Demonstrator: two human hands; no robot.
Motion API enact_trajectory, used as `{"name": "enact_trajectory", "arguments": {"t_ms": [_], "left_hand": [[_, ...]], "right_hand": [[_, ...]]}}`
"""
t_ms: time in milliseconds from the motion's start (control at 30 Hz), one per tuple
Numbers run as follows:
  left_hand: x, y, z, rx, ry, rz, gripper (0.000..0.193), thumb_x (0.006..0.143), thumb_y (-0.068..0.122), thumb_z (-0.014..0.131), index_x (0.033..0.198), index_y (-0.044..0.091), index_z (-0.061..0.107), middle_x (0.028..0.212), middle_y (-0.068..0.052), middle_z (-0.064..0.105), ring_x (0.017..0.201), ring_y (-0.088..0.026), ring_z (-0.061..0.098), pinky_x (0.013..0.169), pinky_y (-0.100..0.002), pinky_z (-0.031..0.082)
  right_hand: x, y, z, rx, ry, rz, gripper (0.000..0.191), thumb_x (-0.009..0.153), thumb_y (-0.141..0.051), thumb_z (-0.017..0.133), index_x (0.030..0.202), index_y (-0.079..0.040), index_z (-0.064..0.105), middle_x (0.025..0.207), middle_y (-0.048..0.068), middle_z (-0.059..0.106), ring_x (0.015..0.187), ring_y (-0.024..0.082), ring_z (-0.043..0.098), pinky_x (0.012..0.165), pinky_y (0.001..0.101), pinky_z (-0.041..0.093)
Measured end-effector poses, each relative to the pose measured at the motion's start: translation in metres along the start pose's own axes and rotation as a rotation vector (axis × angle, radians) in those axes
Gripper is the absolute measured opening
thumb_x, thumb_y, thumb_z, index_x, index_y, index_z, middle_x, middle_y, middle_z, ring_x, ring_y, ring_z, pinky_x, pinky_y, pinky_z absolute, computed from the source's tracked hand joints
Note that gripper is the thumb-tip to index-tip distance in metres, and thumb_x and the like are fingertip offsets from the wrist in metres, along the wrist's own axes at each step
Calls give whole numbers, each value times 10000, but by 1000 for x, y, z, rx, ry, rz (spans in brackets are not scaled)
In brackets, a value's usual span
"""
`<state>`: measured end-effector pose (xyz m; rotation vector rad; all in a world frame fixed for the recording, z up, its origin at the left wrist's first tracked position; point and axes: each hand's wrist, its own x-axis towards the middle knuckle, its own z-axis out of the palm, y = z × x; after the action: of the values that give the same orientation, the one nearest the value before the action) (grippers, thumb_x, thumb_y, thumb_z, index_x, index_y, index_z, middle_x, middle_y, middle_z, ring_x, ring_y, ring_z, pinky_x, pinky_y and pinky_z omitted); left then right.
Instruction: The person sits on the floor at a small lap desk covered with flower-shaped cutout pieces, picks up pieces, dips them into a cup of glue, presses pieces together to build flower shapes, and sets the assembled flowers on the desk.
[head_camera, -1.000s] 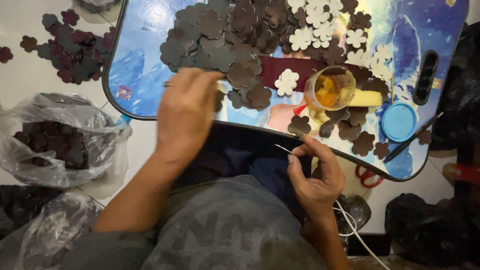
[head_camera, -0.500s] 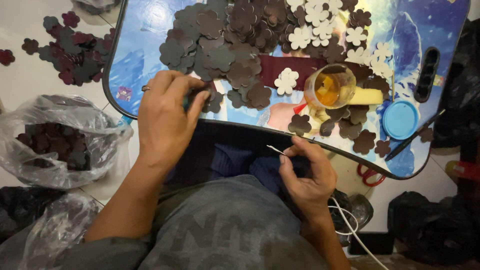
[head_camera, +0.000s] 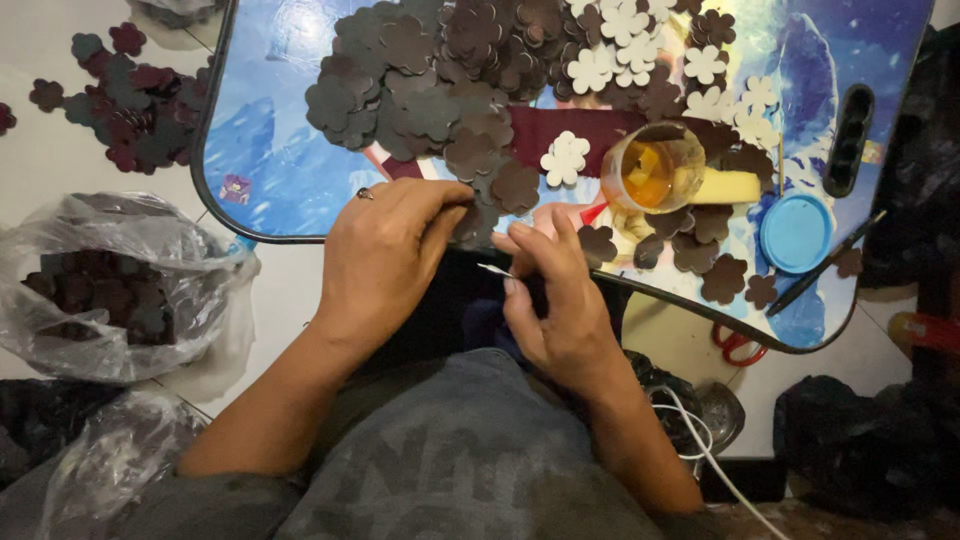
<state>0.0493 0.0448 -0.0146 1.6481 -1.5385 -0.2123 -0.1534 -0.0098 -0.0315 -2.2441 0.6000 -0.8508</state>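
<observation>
A heap of dark flower-shaped cutouts (head_camera: 440, 90) lies spread over the blue lap surface (head_camera: 270, 160), its near edge within reach of both hands, which suits picking pieces off one at a time. The left hand (head_camera: 395, 250) rests at that edge with fingers curled down, pinching a dark flower piece (head_camera: 475, 225) between thumb and fingertips just where the pile thins out. The right hand (head_camera: 560, 300) sits just beside it, fingers loosely folded, nipping a thin needle (head_camera: 493, 269) whose tip points toward the left hand's piece. Cream flower cutouts (head_camera: 640, 45) lie farther back, near a clear cup of orange liquid (head_camera: 650, 170) and a blue lid (head_camera: 797, 232). A plastic bag of dark pieces (head_camera: 100, 290) sits on the floor to the left, and red-handled scissors (head_camera: 735, 345) lie beyond the surface's edge.
</observation>
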Motion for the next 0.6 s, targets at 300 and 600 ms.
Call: {"name": "enact_trajectory", "arguments": {"t_ms": [300,600], "left_hand": [[-7,-8,-14,-230,181,-192,139,1046,19,685,1181,50,684,1103,-86,735,1018,-173,732,912,-305,561],[-13,-13,12,-1293,-48,-578,414,1065,60,570,1475,51,511,1195,-78,713,1083,-124,689,970,-295,580]], "right_hand": [[17,-9,6,-109,-31,50,698,935,107,649,1534,-38,323,937,29,620,992,173,728,1287,560,299],[2,-5,-2,390,208,252,841,946,125,700,1636,-57,255,1022,74,653,973,114,635,963,238,512]]}}
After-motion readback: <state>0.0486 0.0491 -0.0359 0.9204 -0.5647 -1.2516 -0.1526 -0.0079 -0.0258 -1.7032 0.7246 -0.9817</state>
